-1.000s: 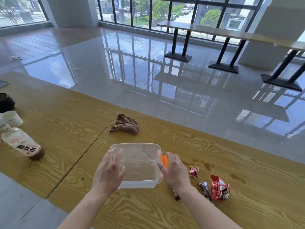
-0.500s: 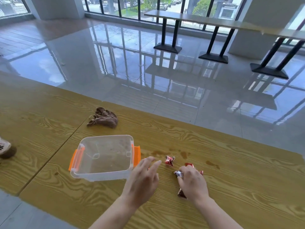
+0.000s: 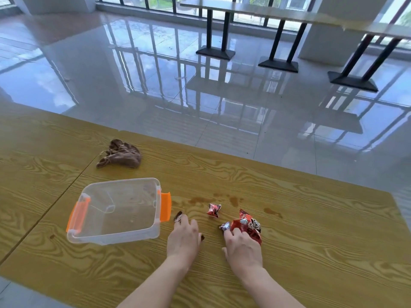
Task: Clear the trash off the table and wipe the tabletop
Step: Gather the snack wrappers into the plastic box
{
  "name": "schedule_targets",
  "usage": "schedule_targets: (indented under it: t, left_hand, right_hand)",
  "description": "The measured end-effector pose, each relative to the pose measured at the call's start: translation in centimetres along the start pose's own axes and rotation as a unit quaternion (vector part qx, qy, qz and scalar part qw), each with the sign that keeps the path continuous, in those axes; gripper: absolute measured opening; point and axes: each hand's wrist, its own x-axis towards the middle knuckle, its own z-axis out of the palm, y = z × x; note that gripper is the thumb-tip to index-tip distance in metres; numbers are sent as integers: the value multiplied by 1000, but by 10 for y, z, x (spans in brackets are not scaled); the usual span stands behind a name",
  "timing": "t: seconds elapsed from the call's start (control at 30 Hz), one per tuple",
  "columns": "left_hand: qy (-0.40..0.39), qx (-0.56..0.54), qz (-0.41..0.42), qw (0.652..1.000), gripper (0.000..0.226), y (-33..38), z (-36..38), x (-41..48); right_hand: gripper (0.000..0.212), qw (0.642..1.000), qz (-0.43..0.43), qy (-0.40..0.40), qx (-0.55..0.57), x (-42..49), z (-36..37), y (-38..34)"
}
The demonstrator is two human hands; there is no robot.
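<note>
1. The left hand (image 3: 183,238) is just right of the clear box (image 3: 111,239). Its fingers curl round a dark brown wrapper (image 3: 178,216) that pokes out at both ends.
2. The right hand (image 3: 243,247) bends its fingers onto the near edge of the red snack bag (image 3: 251,225) and grips it on the wooden table (image 3: 311,252).
3. A little silver wrapper (image 3: 225,226) touches the bag's left side.
4. A small red wrapper (image 3: 214,210) lies alone, near some brown spills (image 3: 200,200).
5. A brown cloth (image 3: 121,153) lies behind the box.
</note>
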Motion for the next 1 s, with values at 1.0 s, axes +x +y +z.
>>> schedule_targets:
  t: [1.0]
  left_hand:
    - [200, -56, 161, 965, 24, -30, -111, -23]
  right_hand:
    - [30, 953, -29, 191, 231, 23, -100, -25]
